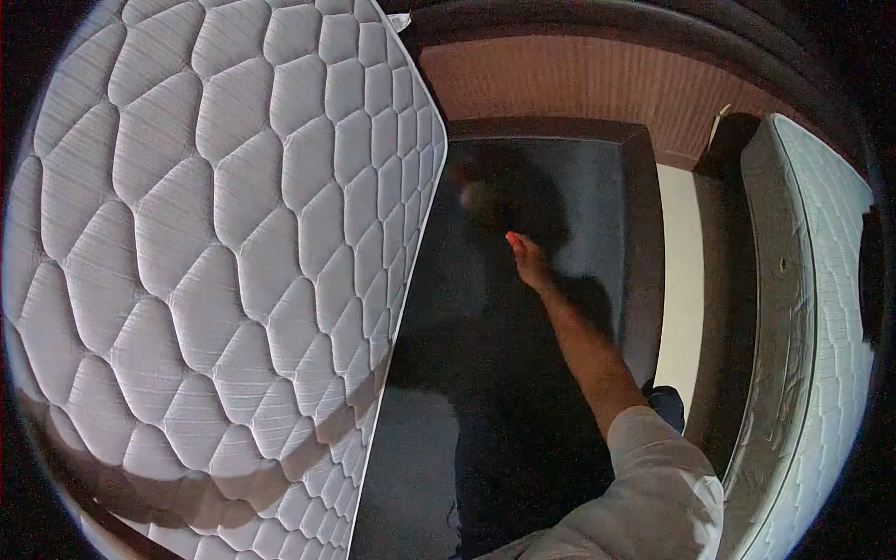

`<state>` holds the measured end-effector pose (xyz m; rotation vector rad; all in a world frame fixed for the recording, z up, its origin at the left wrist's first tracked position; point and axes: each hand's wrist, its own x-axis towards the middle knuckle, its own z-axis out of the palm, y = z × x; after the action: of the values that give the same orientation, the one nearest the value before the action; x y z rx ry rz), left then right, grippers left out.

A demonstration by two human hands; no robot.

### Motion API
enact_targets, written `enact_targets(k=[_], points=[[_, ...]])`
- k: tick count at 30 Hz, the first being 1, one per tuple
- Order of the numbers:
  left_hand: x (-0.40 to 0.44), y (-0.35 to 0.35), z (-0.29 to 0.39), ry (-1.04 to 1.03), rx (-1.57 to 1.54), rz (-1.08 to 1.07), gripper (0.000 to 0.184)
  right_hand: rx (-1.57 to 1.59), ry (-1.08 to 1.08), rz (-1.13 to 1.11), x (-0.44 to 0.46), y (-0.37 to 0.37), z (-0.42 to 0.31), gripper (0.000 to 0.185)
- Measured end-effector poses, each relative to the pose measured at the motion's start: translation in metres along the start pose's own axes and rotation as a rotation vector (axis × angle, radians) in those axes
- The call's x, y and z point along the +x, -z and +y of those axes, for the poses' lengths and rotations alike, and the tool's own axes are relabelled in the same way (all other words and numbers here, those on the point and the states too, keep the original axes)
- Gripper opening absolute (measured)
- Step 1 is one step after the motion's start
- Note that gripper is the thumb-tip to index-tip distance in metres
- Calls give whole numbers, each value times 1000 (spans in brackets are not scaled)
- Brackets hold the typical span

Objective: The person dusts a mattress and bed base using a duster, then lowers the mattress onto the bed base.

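Observation:
My right hand (pixel 530 261) reaches out over the dark bed base (pixel 597 205), its fingers closed around a small orange-red object (pixel 512 240) that I cannot make out. A pale blurred patch shows on the dark surface beyond the hand. Left of the arm, a large white quilted mattress (pixel 243 187) stands tilted up, its edge slanting down across the dark base. My left hand does not show.
A brown ribbed headboard panel (pixel 551 79) runs along the far side. At the right, a second mattress (pixel 793 280) stands on its side beyond a strip of light floor (pixel 679 280). Shadows fall over the base and the lower part of the quilted mattress.

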<state>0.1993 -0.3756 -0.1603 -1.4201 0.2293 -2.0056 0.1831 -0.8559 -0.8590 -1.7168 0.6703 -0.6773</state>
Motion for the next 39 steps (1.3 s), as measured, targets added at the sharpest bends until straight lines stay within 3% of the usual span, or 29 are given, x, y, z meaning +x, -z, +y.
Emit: enact_targets(k=[2, 4, 8, 10, 11, 14, 16, 18, 22, 24, 28, 29, 30, 32, 34, 36, 38, 39], points=[[-1, -2, -3, -22, 2, 5, 76, 72, 119, -81, 15, 5, 27, 44], [-2, -2, -2, 20, 59, -48, 76, -84, 171, 278, 19, 9, 45, 46], [-2, 0, 0, -26, 30, -10, 76, -132, 104, 169, 29, 43, 54, 43], [-1, 3, 6, -20, 46, 2, 75, -172, 73, 388, 27, 67, 38, 30], [-2, 2, 5, -18, 39, -2, 74, -114, 174, 509, 33, 66, 52, 29], [0, 1, 5, -18, 46, 3, 74, -198, 175, 425, 37, 93, 59, 31], [0, -1, 2, -26, 60, 11, 75, -208, 133, 403, 35, 111, 56, 34], [0, -4, -5, -35, 70, 1, 76, -212, 9, 690, 38, 124, 77, 37], [1, -2, -3, -72, 74, 30, 77, -165, 36, 546, 32, 155, 91, 38], [1, 0, -1, -62, 71, 6, 76, -392, 31, 934, 30, 163, 90, 38], [0, 7, 9, -60, 48, -7, 75, -236, -286, 997, 40, 165, 82, 42], [0, 7, 9, -79, 41, -3, 75, -245, -201, 1028, 48, 162, 87, 44], [0, 7, 9, -98, 34, 4, 74, -239, -205, 1024, 59, 157, 85, 44], [2, 7, 8, -109, 30, 5, 75, -268, 130, 904, 79, 147, 79, 46], [2, 9, 13, -120, 17, -2, 75, -272, 44, 593, 84, 130, 24, 45], [4, 17, 21, -68, -17, -64, 76, -213, 116, 369, 105, 106, 17, 46], [3, 14, 20, -161, 21, 9, 76, -155, 188, 130, 125, 75, 21, 44], [3, 17, 26, -132, -2, -17, 76, -152, 185, 125, 132, 61, 23, 44]])
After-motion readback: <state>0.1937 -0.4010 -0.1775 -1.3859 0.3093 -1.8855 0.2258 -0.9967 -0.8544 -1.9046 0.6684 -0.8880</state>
